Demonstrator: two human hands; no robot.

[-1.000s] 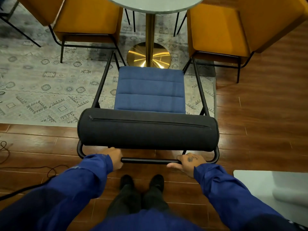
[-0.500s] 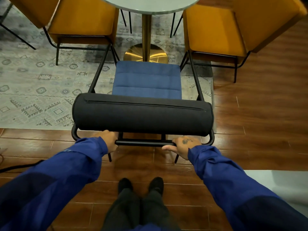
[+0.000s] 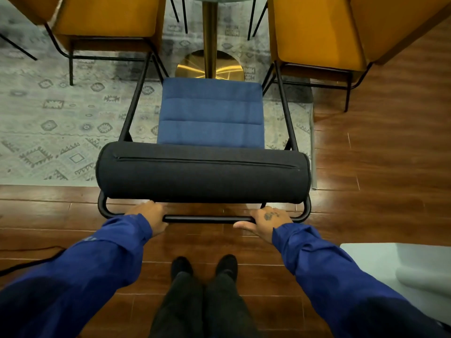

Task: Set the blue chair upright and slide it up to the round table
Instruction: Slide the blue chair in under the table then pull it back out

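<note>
Blue chair (image 3: 211,113): standing upright, directly ahead of both hands. Left hand (image 3: 148,217) and right hand (image 3: 266,222) are gripping its black rear bar (image 3: 207,219), fingers curled.

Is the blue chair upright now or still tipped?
Upright: the blue chair shows its seat facing up, bolster behind, while the left hand and right hand grip its rear bar.

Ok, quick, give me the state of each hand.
Left hand: closed on the black rear bar of the blue chair.
Right hand: closed on the same bar, thumb out.
</note>
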